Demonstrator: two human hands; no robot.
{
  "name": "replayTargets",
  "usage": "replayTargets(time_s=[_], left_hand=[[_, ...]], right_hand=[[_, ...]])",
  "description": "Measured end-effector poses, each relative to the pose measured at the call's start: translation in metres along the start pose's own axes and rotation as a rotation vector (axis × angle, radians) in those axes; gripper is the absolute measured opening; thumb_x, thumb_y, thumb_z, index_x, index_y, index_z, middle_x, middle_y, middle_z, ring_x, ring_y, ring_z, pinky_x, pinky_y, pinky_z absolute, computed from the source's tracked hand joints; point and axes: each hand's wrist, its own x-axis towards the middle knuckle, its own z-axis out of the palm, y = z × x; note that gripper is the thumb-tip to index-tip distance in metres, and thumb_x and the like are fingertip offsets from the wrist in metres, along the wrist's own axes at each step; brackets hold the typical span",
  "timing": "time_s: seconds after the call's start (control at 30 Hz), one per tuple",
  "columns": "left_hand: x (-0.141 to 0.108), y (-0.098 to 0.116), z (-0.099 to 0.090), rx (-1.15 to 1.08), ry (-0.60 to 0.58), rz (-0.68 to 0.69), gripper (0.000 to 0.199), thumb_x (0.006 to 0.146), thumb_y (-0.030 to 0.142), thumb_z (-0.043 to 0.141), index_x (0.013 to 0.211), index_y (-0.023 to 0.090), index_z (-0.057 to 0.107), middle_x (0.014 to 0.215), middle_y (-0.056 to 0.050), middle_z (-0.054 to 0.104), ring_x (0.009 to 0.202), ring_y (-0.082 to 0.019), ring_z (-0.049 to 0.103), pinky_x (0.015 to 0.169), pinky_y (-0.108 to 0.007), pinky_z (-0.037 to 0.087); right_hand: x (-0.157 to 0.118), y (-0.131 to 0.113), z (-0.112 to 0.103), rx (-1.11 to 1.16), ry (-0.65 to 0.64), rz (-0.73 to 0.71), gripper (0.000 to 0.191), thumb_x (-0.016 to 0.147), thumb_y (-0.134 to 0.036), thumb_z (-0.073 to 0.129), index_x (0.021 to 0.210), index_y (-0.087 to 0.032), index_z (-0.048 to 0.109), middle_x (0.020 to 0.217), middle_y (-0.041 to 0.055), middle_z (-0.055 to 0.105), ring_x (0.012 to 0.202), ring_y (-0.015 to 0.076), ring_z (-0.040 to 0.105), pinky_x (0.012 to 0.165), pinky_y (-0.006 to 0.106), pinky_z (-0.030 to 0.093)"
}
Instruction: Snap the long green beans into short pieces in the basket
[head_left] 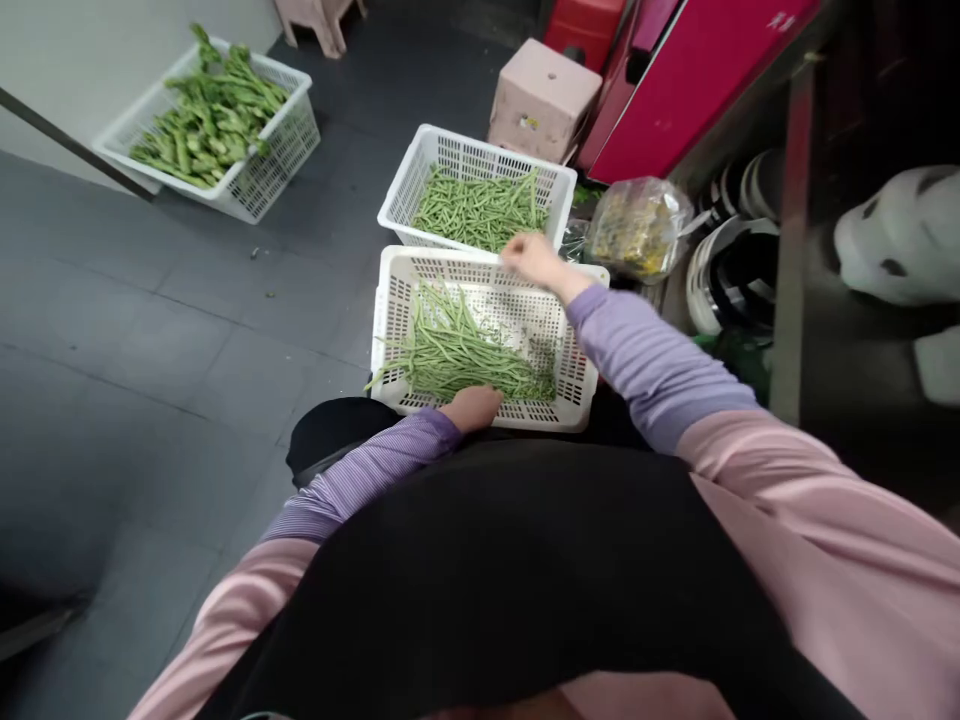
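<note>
Long green beans [457,355] lie in the near white basket [386,290], some poking over its left rim. My left hand [474,408] is at this basket's near side, its fingers curled at the edge of the beans; what they hold is hidden. Over the line where the two baskets meet, my right hand [529,257] hangs with fingertips pinched together; anything between them is too small to make out. Short pieces of green bean [480,210] fill the bottom of the far white basket [401,185].
A third white basket [281,145] with thick green stalks [202,120] stands at the upper left. Behind the far basket is a pink stool [547,85]. To the right are a clear bag [641,230] with yellow contents, stacked round containers [731,275] and a metal post [793,240].
</note>
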Motion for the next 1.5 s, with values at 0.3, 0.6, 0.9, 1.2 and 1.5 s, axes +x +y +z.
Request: replayTargets(time_s=[0.3,0.6,0.9,1.2,1.5], left_hand=[[-0.008,-0.001,0.001,-0.02,-0.042,0.006,0.03,0.094,0.017,0.049,0.118,0.011,0.066,0.113,-0.02,0.071,0.108,-0.03,0.07,0.089,-0.039,0.055],[0.018,-0.001,-0.014,-0.84,0.099,-0.203,0.026,0.082,0.034,0.072,0.064,0.015,0.068,0.074,-0.013,0.07,0.083,-0.032,0.073,0.079,-0.04,0.056],[0.044,0.001,-0.029,-2.069,0.331,-0.059,0.032,0.074,0.041,0.082,0.079,0.014,0.066,0.077,-0.006,0.07,0.074,-0.014,0.066,0.075,-0.028,0.055],[0.02,-0.009,-0.059,-2.021,0.8,0.191,0.022,0.066,0.021,0.083,0.077,0.011,0.067,0.071,-0.003,0.07,0.068,-0.013,0.066,0.077,-0.03,0.055],[0.021,-0.003,-0.057,-1.82,0.771,0.099,0.038,0.054,0.012,0.086,0.087,0.011,0.067,0.065,0.002,0.066,0.056,-0.01,0.06,0.06,-0.024,0.05]], right_hand=[[-0.123,0.043,0.165,-0.377,-0.438,0.186,0.051,0.091,-0.029,0.067,0.135,-0.006,0.055,0.134,0.0245,0.061,0.122,0.032,0.061,0.101,0.038,0.047],[-0.121,0.052,0.05,0.051,-0.272,0.254,0.021,0.07,-0.029,0.085,0.08,-0.016,0.071,0.077,0.0083,0.073,0.079,0.0255,0.069,0.076,0.031,0.05],[-0.195,-0.037,0.067,-0.117,-0.034,0.274,0.041,0.085,-0.021,0.067,0.124,-0.011,0.062,0.111,0.0229,0.07,0.099,0.036,0.068,0.086,0.043,0.051],[-0.196,-0.033,0.072,-0.178,0.052,0.107,0.07,0.084,-0.022,0.066,0.15,-0.019,0.042,0.121,0.0155,0.067,0.109,0.0312,0.064,0.094,0.04,0.049],[-0.168,-0.047,0.025,0.524,0.169,0.0,0.028,0.086,-0.026,0.057,0.109,-0.018,0.071,0.105,0.007,0.069,0.086,0.0176,0.061,0.078,0.03,0.05]])
